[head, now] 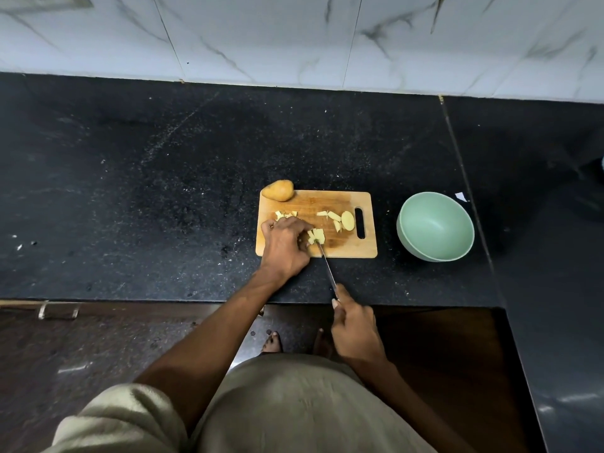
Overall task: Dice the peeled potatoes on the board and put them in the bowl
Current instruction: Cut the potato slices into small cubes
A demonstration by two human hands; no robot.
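Wooden cutting board: left hand pinning pale peeled potato piece, right hand clamped on steel knife. Best keep fingertips tucked back, cuts even

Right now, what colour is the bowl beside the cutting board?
Pale mint green, seen in the head view: the bowl sits right of the cutting board.

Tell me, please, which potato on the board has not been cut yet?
The whole potato at the board's far left corner, overhanging the edge. It is intact and rounded, while the rest are pale slices and chunks, including the piece under the knife.
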